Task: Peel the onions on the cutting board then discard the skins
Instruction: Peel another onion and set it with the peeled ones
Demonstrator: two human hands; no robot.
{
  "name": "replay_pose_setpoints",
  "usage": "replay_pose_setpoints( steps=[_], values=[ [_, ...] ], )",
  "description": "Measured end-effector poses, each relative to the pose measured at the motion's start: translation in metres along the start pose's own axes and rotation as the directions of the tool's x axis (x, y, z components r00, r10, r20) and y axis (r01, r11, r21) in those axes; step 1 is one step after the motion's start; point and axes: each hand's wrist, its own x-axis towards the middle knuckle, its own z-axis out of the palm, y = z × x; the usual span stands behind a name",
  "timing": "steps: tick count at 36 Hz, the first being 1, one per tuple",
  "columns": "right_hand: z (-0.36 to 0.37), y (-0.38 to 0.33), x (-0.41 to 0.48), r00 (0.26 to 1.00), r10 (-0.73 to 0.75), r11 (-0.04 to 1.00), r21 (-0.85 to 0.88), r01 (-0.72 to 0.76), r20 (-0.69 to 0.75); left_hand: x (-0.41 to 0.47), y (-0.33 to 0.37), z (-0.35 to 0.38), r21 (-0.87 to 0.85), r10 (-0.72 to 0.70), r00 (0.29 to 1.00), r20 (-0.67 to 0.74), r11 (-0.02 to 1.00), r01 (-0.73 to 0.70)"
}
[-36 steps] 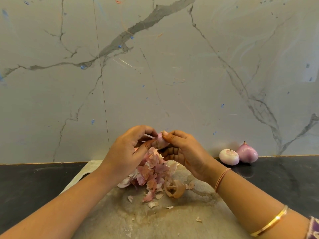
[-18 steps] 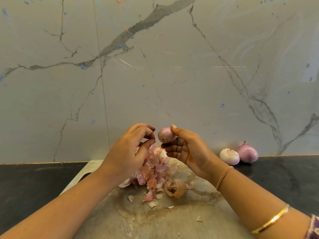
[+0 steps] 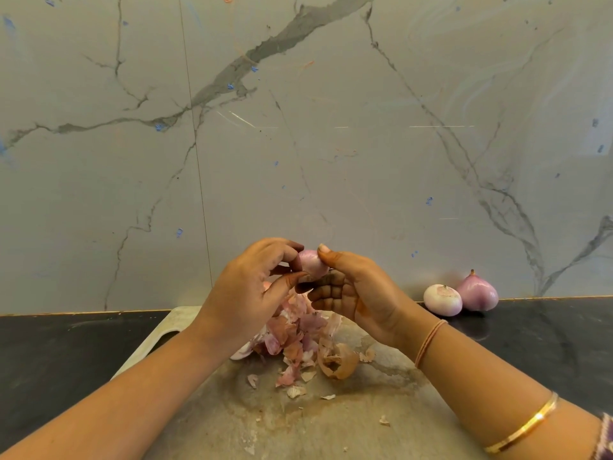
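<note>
Half a second ago the left hand [image 3: 252,293] was held just clear of the small onion [image 3: 311,263]. Now the gap is closed, and the onion's left side is pinched between its curled fingertips and thumb. The onion is held above the cutting board [image 3: 331,426] by the right hand [image 3: 358,293], as before, with the thumb laid over the top and the fingers curled underneath.

A pile of pink onion skins [image 3: 295,330] lies on the board below the hands, partly hidden by the left hand. A brown skin shell [image 3: 338,361] is seen at the pile's right edge. On the black counter [image 3: 66,353], against the marble wall [image 3: 298,127], a peeled pale onion [image 3: 442,299] touches a purple onion [image 3: 477,292], both well apart from the board. A gold bangle [image 3: 524,426] is worn on the right forearm.
</note>
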Motion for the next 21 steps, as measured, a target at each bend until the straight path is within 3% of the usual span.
replay_pose_setpoints(
  steps=[6,12,16,21],
  values=[
    [0.0003,0.0008,0.0004,1.000,-0.003,1.000,-0.016,0.003,-0.006,0.0001,0.0049,-0.0031,-0.117,-0.014,1.000,0.024,0.993,0.017],
    [-0.0013,0.0010,0.0016,1.000,0.008,1.000,0.009,-0.008,-0.007,-0.0016,0.0010,-0.0012,0.011,0.039,0.999,0.007,0.999,-0.039],
    [-0.0019,0.0011,0.0027,0.999,0.009,0.992,0.130,-0.005,-0.031,-0.0010,-0.0009,-0.0002,0.054,0.025,0.999,0.029,0.998,-0.027],
    [-0.0040,-0.0019,0.0024,0.998,-0.038,0.974,0.220,0.049,-0.055,-0.0012,-0.0006,-0.0007,0.013,-0.020,1.000,0.020,1.000,0.019]
  ],
)
